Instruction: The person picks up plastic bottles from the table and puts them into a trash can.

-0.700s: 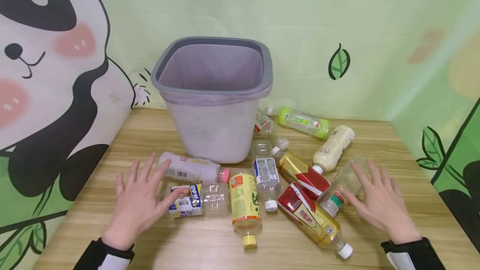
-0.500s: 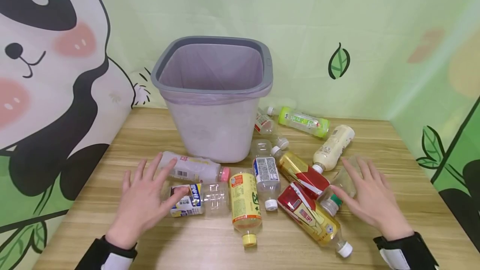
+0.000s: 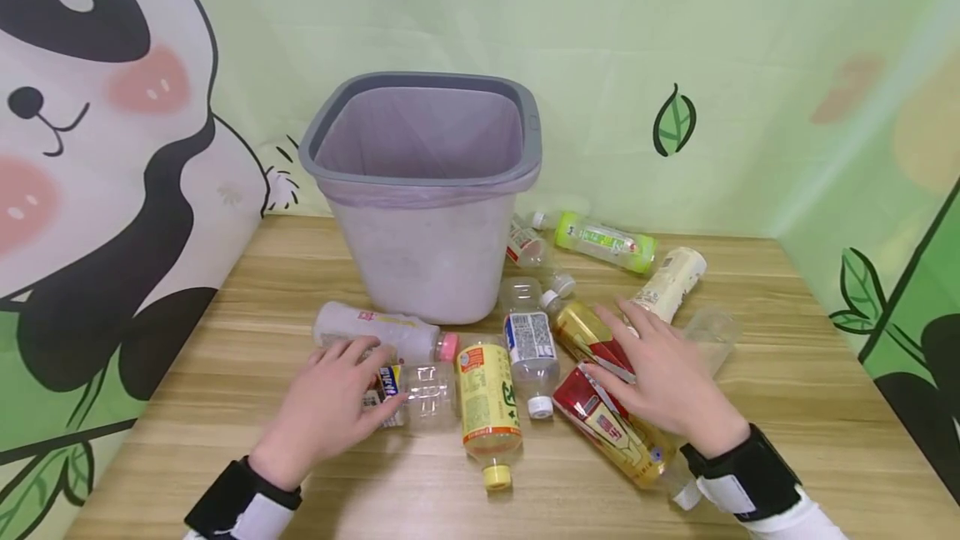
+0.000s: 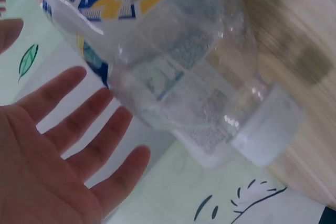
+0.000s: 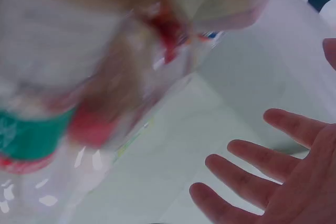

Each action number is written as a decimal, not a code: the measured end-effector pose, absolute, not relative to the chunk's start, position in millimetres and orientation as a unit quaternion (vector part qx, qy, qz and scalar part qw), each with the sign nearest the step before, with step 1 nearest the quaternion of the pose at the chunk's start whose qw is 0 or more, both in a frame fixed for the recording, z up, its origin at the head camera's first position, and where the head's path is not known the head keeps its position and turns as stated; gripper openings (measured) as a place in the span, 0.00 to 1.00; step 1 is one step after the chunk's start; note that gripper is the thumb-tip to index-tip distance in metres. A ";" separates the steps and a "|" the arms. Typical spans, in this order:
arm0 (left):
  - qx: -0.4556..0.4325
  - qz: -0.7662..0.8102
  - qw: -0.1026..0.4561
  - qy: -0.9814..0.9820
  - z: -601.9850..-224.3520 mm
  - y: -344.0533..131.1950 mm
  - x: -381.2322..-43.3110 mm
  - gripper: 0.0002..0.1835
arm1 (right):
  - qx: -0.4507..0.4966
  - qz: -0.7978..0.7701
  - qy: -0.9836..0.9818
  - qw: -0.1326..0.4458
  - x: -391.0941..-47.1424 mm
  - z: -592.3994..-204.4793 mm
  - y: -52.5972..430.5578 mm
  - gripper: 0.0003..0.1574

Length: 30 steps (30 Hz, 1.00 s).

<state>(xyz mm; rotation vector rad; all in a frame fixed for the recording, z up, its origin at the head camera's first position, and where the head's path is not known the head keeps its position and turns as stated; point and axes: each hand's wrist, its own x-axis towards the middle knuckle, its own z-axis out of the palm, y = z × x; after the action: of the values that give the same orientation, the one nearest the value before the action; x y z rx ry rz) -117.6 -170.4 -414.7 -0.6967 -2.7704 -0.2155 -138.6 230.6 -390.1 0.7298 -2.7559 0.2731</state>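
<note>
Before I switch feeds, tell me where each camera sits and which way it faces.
Head: worn on the head, facing forward and down at bin, bottles and table; left hand and right hand show.
Left wrist: worn there, facing the blue-and-yellow bottle, wall beyond; left fingers show.
Right wrist: worn there, facing blurred bottles, including a green-banded one; right fingers show.
Shared: head and left wrist both show the left hand and, apparently, that same bottle.

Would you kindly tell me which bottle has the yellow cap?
It's the yellow-labelled bottle, lying with its cap toward the viewer; no other visible cap is yellow.
</note>
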 end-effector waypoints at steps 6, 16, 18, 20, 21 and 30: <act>-0.259 -0.062 0.097 -0.959 -422.1 -162.7 -118.0 0.35 | 0.284 0.086 -0.945 0.141 -140.8 -386.3 207.1 0.44; -0.282 -0.061 0.047 -0.956 -427.6 -158.5 -116.7 0.42 | 0.312 0.082 -0.935 0.145 -140.7 -378.4 193.5 0.43; -0.285 -0.056 0.040 -0.956 -428.0 -160.0 -116.4 0.46 | 0.318 0.084 -0.933 0.148 -140.9 -376.5 192.4 0.44; -0.287 -0.054 0.031 -0.956 -427.8 -161.6 -116.2 0.50 | 0.321 0.087 -0.931 0.151 -140.5 -374.6 191.9 0.43; -0.286 -0.052 0.027 -0.957 -427.8 -162.5 -116.2 0.52 | 0.321 0.088 -0.931 0.152 -140.2 -373.9 191.9 0.43; -0.283 -0.094 0.019 -0.954 -422.8 -169.0 -113.3 0.53 | 0.317 0.110 -0.934 0.126 -136.3 -373.5 192.0 0.43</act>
<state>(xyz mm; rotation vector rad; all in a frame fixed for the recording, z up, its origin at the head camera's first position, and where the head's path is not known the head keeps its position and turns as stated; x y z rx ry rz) -113.3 -169.0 -422.8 -0.8778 -2.9629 -0.2904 -136.3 192.0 -373.5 0.9225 -2.7184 0.3217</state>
